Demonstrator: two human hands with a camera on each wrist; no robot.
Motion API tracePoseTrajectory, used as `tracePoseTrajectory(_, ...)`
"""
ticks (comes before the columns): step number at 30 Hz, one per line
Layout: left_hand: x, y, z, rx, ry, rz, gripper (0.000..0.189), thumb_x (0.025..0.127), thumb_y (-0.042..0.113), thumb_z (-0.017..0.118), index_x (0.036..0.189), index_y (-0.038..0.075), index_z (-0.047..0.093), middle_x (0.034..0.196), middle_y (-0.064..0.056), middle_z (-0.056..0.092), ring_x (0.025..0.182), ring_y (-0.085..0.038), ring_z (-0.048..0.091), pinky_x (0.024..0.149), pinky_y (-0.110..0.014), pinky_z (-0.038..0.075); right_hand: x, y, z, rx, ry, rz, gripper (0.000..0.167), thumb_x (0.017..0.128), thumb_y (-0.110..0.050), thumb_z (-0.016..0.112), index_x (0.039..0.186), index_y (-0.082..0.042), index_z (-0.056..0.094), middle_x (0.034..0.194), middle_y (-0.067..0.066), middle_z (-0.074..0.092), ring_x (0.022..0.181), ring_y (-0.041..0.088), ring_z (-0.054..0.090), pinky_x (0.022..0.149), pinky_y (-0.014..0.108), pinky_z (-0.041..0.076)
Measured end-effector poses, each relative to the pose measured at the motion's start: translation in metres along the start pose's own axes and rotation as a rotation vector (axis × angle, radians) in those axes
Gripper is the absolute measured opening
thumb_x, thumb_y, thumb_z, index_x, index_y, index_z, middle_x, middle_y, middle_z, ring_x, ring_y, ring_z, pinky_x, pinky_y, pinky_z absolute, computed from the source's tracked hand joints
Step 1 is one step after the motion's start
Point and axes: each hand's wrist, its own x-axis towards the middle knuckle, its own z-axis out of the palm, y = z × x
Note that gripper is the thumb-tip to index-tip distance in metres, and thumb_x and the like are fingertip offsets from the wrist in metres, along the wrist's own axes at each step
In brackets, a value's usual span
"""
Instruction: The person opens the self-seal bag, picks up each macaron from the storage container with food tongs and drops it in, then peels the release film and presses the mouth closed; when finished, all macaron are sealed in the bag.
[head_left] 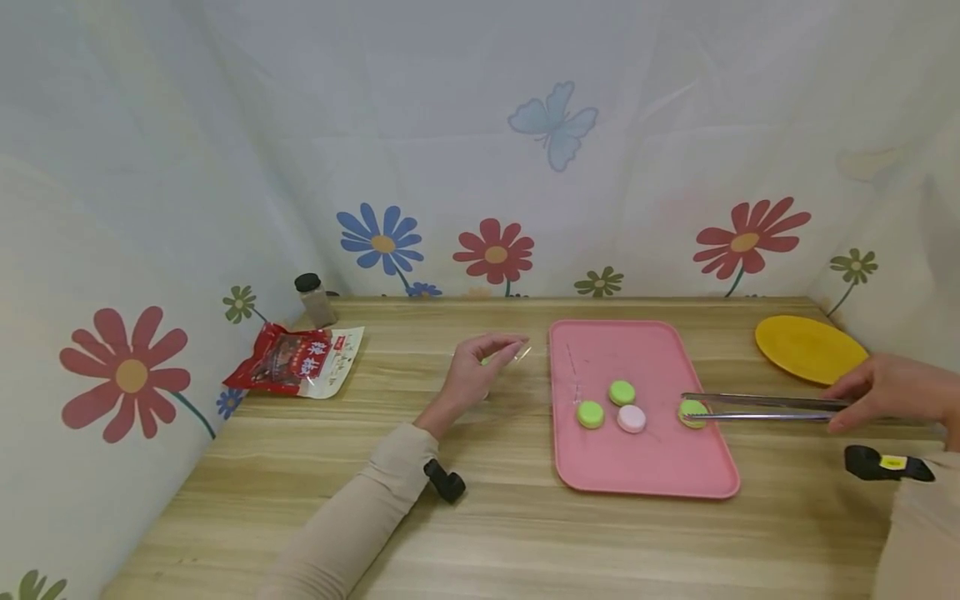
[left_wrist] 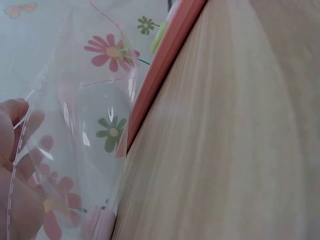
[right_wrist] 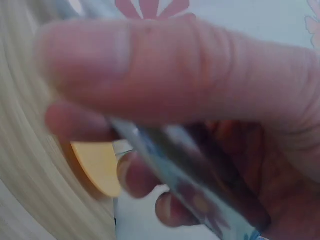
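My left hand pinches the edge of a clear plastic bag, left of a pink tray. Something pale pink shows low in the bag in the left wrist view, and a bit of green shows by the fingers in the head view. My right hand grips metal tongs, whose tips lie either side of a green macaron at the tray's right edge. Two more green macarons, one at the back and one on the left, sit near a pink macaron.
A yellow plate lies at the back right, close to the right hand. On the far left are a red and white food packet and a black-capped jar. A flowered curtain hangs behind the wooden table.
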Motion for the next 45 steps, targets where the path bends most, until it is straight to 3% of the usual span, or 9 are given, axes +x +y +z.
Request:
tracePoseTrajectory(4, -0.003, 0.014, -0.001, 0.004, -0.002, 0.008, 0.022, 0.100, 0.008, 0.061, 0.117, -0.004, 0.070, 0.120, -0.015, 0.070, 0.112, -0.024, 0.065, 0.097, -0.045, 0.051, -0.001, 0.004, -0.002, 0.012, -0.021, 0.041, 0.065, 0.074, -0.039, 0.088, 0.109, 0.013, 0.069, 0.099, 0.013, 0.070, 0.084, 0.025, 0.055, 0.075, 0.040, 0.053)
tracePoseTrajectory(9, -0.007, 0.032, -0.003, 0.000, -0.013, 0.017, 0.022, 0.100, 0.006, 0.061, 0.116, -0.006, 0.069, 0.119, -0.018, 0.070, 0.111, -0.022, 0.065, 0.098, -0.045, 0.051, 0.001, 0.004, -0.002, 0.001, -0.003, 0.023, 0.055, 0.073, -0.029, 0.089, 0.105, 0.011, 0.071, 0.091, 0.007, 0.069, 0.080, 0.023, 0.054, 0.071, 0.035, 0.052)
tracePoseTrajectory(15, -0.006, 0.033, -0.004, -0.002, -0.012, 0.029, 0.022, 0.100, 0.006, 0.061, 0.116, -0.005, 0.069, 0.119, -0.018, 0.070, 0.111, -0.021, 0.065, 0.098, -0.046, 0.051, 0.001, 0.005, -0.003, 0.016, 0.004, 0.012, 0.050, 0.075, -0.023, 0.088, 0.105, 0.012, 0.070, 0.090, 0.007, 0.071, 0.079, 0.022, 0.055, 0.071, 0.034, 0.052)
tracePoseTrajectory(21, -0.007, 0.032, -0.004, -0.007, -0.016, 0.032, 0.023, 0.100, 0.006, 0.061, 0.117, -0.007, 0.068, 0.119, -0.020, 0.069, 0.111, -0.022, 0.065, 0.099, -0.048, 0.050, 0.004, -0.005, -0.003, 0.034, 0.029, 0.010, 0.053, 0.078, -0.026, 0.086, 0.111, 0.011, 0.070, 0.094, 0.007, 0.071, 0.083, 0.023, 0.054, 0.072, 0.036, 0.051)
tracePoseTrajectory(24, -0.006, 0.033, -0.004, -0.012, -0.017, 0.031, 0.023, 0.100, 0.006, 0.061, 0.117, -0.008, 0.068, 0.119, -0.021, 0.069, 0.112, -0.023, 0.065, 0.099, -0.049, 0.050, 0.008, -0.020, -0.003, 0.032, 0.059, -0.023, 0.050, 0.080, -0.028, 0.084, 0.113, 0.008, 0.071, 0.094, 0.005, 0.070, 0.084, 0.023, 0.052, 0.072, 0.034, 0.049)
tracePoseTrajectory(28, -0.006, 0.031, -0.004, -0.017, -0.021, 0.025, 0.023, 0.100, 0.006, 0.061, 0.117, -0.007, 0.069, 0.119, -0.019, 0.069, 0.112, -0.023, 0.065, 0.099, -0.047, 0.050, 0.014, -0.049, 0.000, -0.015, 0.130, -0.131, 0.045, 0.080, -0.030, 0.084, 0.112, 0.001, 0.075, 0.090, -0.001, 0.066, 0.082, 0.018, 0.049, 0.067, 0.029, 0.046)
tracePoseTrajectory(32, -0.004, 0.019, -0.002, -0.017, -0.022, 0.005, 0.023, 0.101, 0.008, 0.060, 0.117, -0.005, 0.070, 0.121, -0.016, 0.070, 0.113, -0.023, 0.065, 0.099, -0.046, 0.050, 0.019, -0.081, 0.004, -0.043, 0.196, -0.238, 0.044, 0.079, -0.035, 0.085, 0.112, -0.008, 0.078, 0.083, -0.005, 0.062, 0.076, 0.013, 0.051, 0.064, 0.026, 0.045)
tracePoseTrajectory(38, 0.001, 0.000, 0.000, -0.032, -0.042, -0.016, 0.024, 0.100, 0.016, 0.063, 0.116, 0.001, 0.072, 0.120, -0.008, 0.071, 0.113, -0.020, 0.065, 0.098, -0.043, 0.051, 0.033, -0.126, 0.014, -0.016, 0.166, -0.378, 0.041, 0.082, -0.037, 0.083, 0.114, -0.012, 0.077, 0.083, -0.012, 0.069, 0.072, 0.009, 0.057, 0.062, 0.025, 0.049)
tracePoseTrajectory(45, 0.000, 0.000, 0.000, -0.036, -0.111, -0.016, 0.023, 0.098, 0.022, 0.067, 0.111, 0.006, 0.076, 0.119, -0.001, 0.072, 0.115, -0.015, 0.064, 0.101, -0.038, 0.049, 0.064, -0.174, 0.039, -0.039, 0.094, -0.501, 0.022, 0.086, -0.022, 0.081, 0.104, -0.010, 0.078, 0.070, -0.008, 0.059, 0.065, 0.014, 0.051, 0.055, 0.023, 0.043)
